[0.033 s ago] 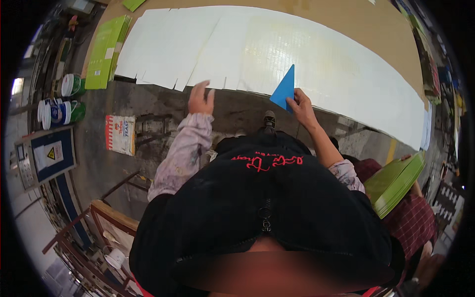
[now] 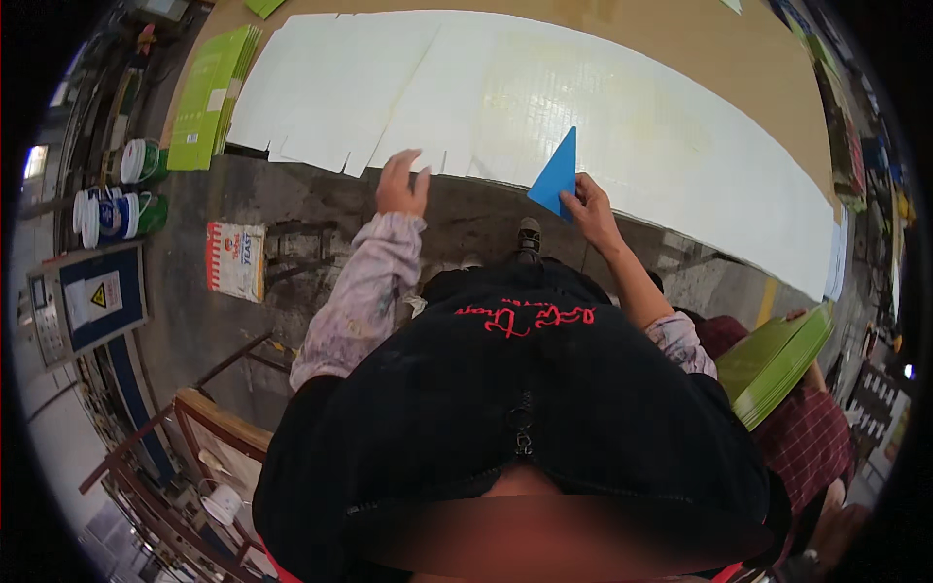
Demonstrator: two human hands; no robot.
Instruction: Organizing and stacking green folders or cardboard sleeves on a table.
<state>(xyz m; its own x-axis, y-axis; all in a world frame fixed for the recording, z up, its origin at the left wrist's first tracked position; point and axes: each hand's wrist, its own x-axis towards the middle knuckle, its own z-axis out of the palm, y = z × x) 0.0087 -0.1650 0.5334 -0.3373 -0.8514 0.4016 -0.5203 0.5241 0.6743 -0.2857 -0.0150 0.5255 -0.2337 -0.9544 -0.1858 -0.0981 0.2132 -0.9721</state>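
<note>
My right hand pinches a flat blue triangular piece by its lower right edge, thumb on the near face. One corner points away from me, over the front edge of a white-covered table. Nothing is in my left hand, which hovers just before the same edge with its fingers apart. The white covering is laid in overlapping sheets with small slits along the near edge. A faint yellowish patch shines on its middle part.
Stacked green printed cardboard lies at the table's left end. On my right, another person in a checked garment holds a green stack. Pails, a printed box and a control cabinet stand left.
My left hand has shifted slightly right and away from me. The blue piece and my right hand stay almost where they were.
</note>
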